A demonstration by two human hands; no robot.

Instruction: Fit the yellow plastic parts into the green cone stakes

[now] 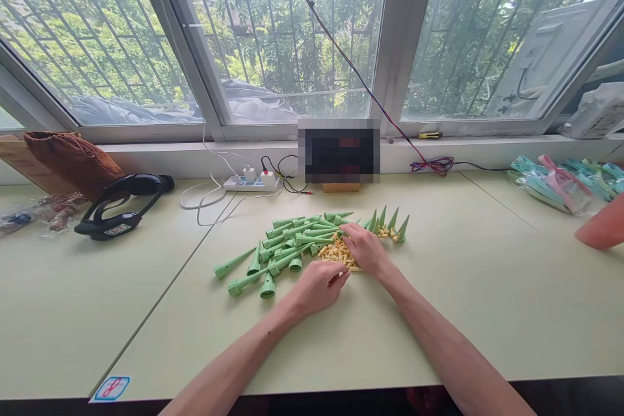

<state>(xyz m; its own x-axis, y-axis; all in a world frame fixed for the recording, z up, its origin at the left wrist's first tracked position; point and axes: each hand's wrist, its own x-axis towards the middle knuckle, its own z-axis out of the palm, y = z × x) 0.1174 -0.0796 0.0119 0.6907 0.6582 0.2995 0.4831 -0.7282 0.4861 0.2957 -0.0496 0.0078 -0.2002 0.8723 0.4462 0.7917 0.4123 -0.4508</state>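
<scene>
A heap of green cone-shaped plastic spikes point(285, 244) lies on the pale green table point(463, 286), some lying flat, several standing upright at its right end point(390, 221). Beside them sits a pile of small yellow plastic pieces point(336, 252). My right hand point(365, 248) rests palm down on the yellow pile, its fingers curled into the pieces. My left hand point(319, 286) lies just in front of the pile with its fingers curled, fingertips touching the yellow pieces. What either hand pinches is hidden.
A black headset point(121, 205) and a brown bag point(73, 159) lie at the left. A white power strip point(251, 181) with cables sits by the window sill. Pastel clothes pegs in a bag point(560, 182) lie at the right, near another person's arm point(604, 227).
</scene>
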